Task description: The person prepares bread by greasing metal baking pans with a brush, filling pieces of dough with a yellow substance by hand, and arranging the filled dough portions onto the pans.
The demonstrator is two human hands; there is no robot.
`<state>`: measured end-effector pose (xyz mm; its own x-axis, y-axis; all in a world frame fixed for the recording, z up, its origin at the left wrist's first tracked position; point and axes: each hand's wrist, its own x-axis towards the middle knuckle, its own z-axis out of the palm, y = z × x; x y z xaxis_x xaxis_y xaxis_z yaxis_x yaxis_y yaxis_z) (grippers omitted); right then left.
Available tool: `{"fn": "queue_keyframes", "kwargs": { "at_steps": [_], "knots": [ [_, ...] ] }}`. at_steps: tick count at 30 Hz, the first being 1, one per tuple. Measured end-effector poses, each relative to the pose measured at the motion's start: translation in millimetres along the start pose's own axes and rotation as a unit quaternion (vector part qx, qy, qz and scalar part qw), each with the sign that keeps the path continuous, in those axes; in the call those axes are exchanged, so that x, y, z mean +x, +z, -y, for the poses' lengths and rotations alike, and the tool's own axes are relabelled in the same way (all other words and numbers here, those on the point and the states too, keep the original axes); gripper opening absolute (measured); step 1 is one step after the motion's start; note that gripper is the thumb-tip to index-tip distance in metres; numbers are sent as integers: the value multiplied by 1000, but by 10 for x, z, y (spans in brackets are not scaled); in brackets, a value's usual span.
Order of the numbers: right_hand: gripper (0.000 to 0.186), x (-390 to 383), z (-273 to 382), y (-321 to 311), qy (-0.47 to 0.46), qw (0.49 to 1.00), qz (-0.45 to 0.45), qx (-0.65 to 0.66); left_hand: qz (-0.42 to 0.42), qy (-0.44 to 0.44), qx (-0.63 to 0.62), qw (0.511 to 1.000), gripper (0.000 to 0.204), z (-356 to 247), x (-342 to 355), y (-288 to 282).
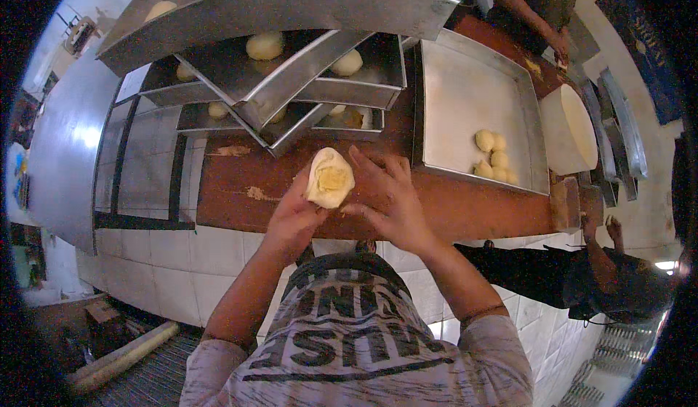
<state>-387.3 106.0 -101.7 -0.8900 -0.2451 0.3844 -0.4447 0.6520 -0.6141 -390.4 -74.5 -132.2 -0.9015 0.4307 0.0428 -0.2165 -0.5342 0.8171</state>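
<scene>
In front of me, above the wooden table (240,200), is an opened piece of pale dough (316,189) with yellow filling (334,178) in its middle. My left hand (294,209) is closed around its left side and underside, with some fingers hidden beneath it. Just to the right, my right hand (392,200) has its fingers spread and nothing in its grasp. Its thumb and fingertips are close to the dough's right edge; whether they touch I cannot tell. Several round dough balls (499,158) lie clustered in the near right corner of a large metal tray (465,73).
Metal trays (291,14) are stacked crosswise at the far left, with dough balls (265,46) in them. A whitish tub (568,131) stands right of the large tray. One person (534,7) works at the far right; another person (618,283) is at the near right.
</scene>
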Motion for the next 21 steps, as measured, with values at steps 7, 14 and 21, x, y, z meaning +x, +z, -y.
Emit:
{"fn": "queue_keyframes", "kwargs": {
  "at_steps": [7, 14, 21],
  "knots": [
    [52, 77, -101, -1, 17, 991, 19, 132, -97, 26, 287, 953, 45, -123, -80, 321],
    [43, -102, 219, 81, -195, 974, -11, -118, -211, -76, 33, 974, 34, -194, 97, 260],
    [37, 60, -30, -67, 157, 930, 55, 327, -22, 45, 386, 921, 43, -157, -31, 402]
  ]
}}
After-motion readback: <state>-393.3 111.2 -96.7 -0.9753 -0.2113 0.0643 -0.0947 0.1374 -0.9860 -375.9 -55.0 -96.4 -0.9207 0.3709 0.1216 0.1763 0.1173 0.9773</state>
